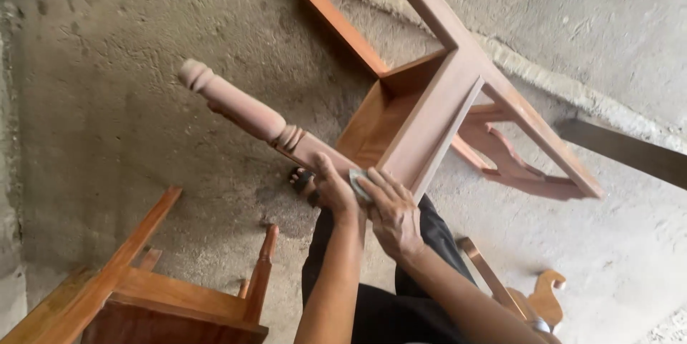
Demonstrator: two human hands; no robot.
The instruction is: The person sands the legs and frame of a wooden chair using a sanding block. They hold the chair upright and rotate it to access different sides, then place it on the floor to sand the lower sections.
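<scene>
We see a reddish-brown wooden chair tipped on its side above the rough grey concrete floor, with its flat seat frame facing us and its straight rails running up and to the right. One turned leg, rounded and ringed with lathe-cut beads near the joint, projects up and to the left and ends in a knob-shaped foot. Our left hand closes around the square upper section of this leg, just where it meets the seat frame. Our right hand presses flat, fingers together, on a small grey piece of abrasive sheet against the corner of the seat frame; the sheet lies touching the wood and is partly hidden under the fingers. The two hands sit just beside each other. The wood shows a smooth, matte, unfinished surface with even grain. Below the forearms we see dark trousers and a sandalled foot on the floor. A second wooden chair frame of the same colour stands at the lower left, well apart, and a curved carved wooden piece lies at the lower right.
</scene>
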